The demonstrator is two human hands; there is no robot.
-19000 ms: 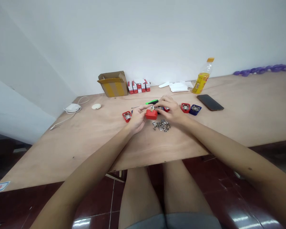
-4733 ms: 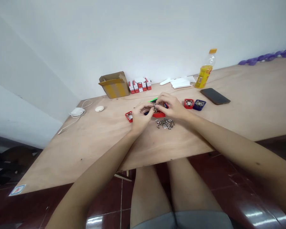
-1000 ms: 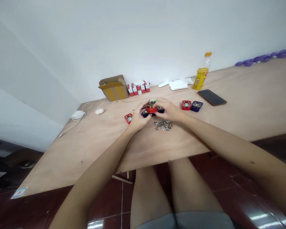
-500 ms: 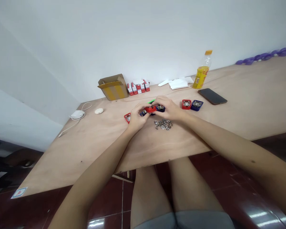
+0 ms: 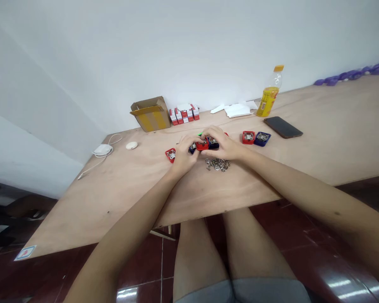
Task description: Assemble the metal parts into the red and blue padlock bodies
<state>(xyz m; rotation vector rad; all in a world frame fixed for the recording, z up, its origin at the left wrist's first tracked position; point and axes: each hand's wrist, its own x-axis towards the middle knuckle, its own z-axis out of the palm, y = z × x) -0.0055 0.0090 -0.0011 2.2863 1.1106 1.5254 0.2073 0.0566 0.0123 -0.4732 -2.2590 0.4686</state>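
Observation:
Both hands are curled around a small red plastic case [image 5: 202, 145] with metal fittings in its top. My left hand [image 5: 185, 152] grips its left side, and my right hand [image 5: 222, 144] has fingers and thumb around its right side. Dark blue cases sit right behind: one [image 5: 213, 143] is framed by my right hand, another [image 5: 192, 147] is partly covered by my left fingers. Left of my left hand lies a red case [image 5: 170, 155]. Loose small metal parts [image 5: 219, 164] are heaped just in front of my right hand. Something green behind the fingers is mostly hidden.
Right of my hands are a red case [image 5: 248, 137], a blue case [image 5: 262, 138] and a phone [image 5: 283, 127]. Along the wall stand a carton [image 5: 151, 118], small red-white boxes [image 5: 185, 115], papers [image 5: 238, 110] and a bottle [image 5: 268, 101]. A white charger [image 5: 102, 150] lies left.
The red case between my hands has gone slightly down, and its metal-fitted top now shows where mostly its plain side did before. My grip is otherwise similar.

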